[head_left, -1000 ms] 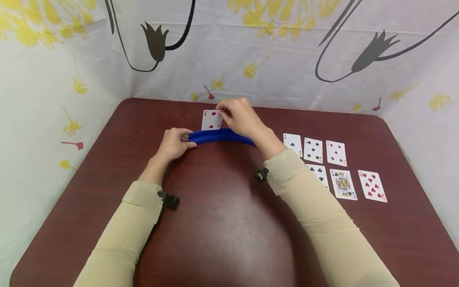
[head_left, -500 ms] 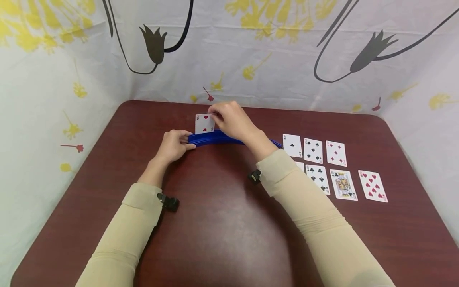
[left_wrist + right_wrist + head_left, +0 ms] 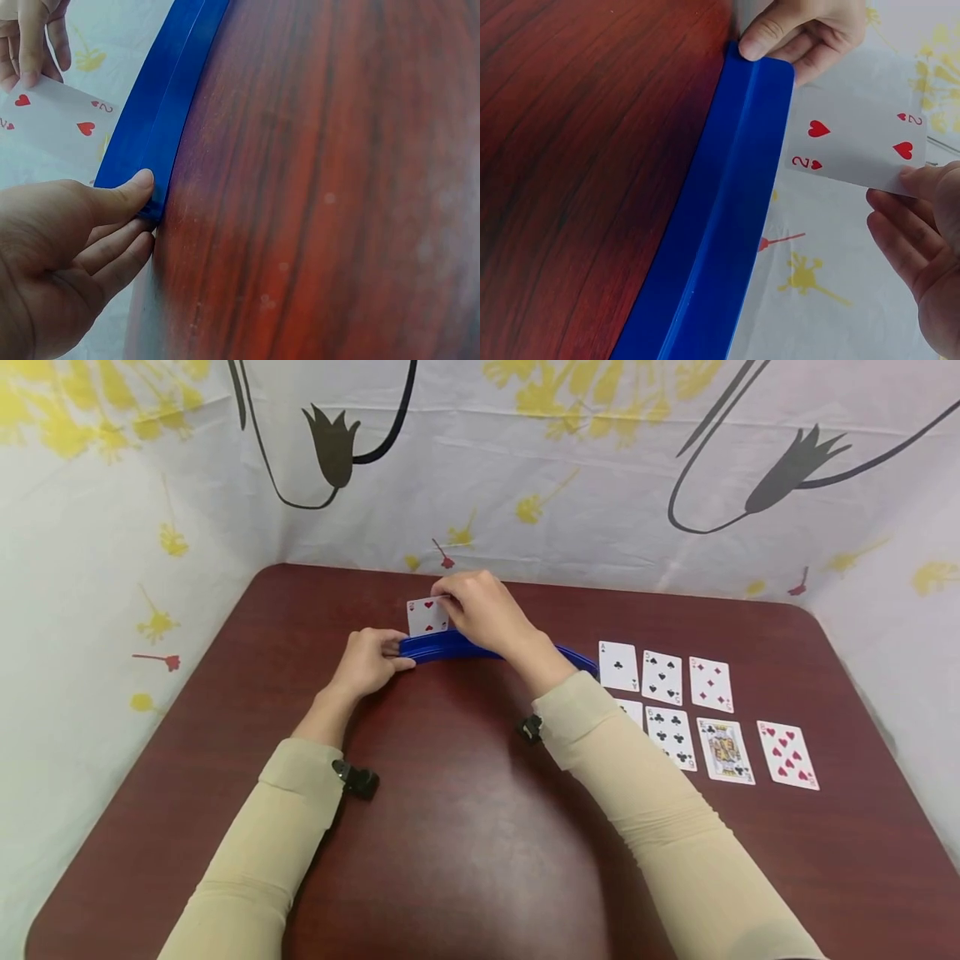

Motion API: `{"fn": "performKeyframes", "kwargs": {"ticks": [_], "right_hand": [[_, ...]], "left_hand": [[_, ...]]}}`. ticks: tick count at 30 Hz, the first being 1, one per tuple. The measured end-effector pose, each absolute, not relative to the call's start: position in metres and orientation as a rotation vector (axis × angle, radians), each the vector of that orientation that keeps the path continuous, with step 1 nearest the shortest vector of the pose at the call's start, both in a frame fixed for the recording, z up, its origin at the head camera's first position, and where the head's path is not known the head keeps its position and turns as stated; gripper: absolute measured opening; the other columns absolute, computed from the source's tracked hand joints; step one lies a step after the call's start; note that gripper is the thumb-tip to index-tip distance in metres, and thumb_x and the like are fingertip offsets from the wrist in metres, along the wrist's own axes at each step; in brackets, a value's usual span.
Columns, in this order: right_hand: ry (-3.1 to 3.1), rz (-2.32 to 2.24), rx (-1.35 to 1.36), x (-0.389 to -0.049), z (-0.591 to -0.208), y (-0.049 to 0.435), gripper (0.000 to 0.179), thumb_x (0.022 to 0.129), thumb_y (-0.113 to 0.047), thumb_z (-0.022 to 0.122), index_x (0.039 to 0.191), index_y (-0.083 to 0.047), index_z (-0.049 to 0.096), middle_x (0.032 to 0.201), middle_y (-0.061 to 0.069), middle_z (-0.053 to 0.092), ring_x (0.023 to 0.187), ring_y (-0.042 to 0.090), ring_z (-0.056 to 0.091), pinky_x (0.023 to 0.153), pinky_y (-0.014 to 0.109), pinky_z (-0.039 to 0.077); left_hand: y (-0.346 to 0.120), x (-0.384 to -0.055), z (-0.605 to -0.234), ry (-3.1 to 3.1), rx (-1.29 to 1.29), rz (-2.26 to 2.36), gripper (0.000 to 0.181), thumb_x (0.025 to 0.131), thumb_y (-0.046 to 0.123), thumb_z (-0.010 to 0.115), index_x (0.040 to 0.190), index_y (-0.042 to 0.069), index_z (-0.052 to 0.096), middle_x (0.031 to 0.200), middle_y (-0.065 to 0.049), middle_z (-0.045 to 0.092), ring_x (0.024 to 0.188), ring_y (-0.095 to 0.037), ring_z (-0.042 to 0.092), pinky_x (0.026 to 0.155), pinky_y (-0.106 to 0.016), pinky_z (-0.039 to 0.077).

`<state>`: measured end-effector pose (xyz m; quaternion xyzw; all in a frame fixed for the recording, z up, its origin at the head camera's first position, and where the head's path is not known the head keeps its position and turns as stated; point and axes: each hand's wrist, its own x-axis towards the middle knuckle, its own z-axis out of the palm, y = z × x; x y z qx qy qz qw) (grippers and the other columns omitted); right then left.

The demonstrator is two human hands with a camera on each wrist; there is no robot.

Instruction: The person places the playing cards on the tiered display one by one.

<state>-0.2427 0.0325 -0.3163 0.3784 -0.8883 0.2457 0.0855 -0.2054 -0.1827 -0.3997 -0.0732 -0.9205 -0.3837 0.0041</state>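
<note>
While a sleeve [image 3: 637, 768] is partly hiding a card [image 3: 632, 708] toward the table's [image 3: 450, 827] right edge (head view only), left hand [image 3: 366, 662] is pinching a blue rack [image 3: 705, 232], right hand [image 3: 486, 610] the two of hearts [image 3: 855, 139].

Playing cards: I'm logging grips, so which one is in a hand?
The two of hearts: the right hand pinches it by the blue rack, while the other visible cards lie face up on the table.

Soft glare pales the tabletop [image 3: 472, 843] in the bright head view; dimmer wrist views seem slightly soft.
</note>
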Motion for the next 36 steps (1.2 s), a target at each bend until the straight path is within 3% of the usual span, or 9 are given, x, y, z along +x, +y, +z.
{"fn": "performKeyframes", "kwargs": {"ticks": [17,36], "right_hand": [[-2.694,0.679,1.125,-0.245,-0.323,0.029,0.022,0.104,-0.01,0.057,0.117,-0.004,0.074,0.111,0.012,0.073,0.098,0.023,0.069,0.085,0.033,0.056],[-2.759,0.777,1.102,-0.25,-0.326,0.05,0.034,0.101,-0.015,0.064,0.133,-0.002,0.062,0.118,0.011,0.07,0.109,0.021,0.067,0.093,0.036,0.053]], "left_hand": [[-0.179,-0.209,-0.399,-2.891,-0.213,-1.216,0.038,0.087,0.008,0.081,0.121,-0.006,0.07,0.108,-0.024,0.073,0.099,-0.032,0.073,0.089,-0.045,0.058],[-0.179,-0.209,-0.401,-2.916,-0.188,-1.214,0.042,0.09,0.011,0.078,0.127,-0.006,0.066,0.115,-0.025,0.071,0.104,-0.033,0.071,0.092,-0.046,0.056]]}}
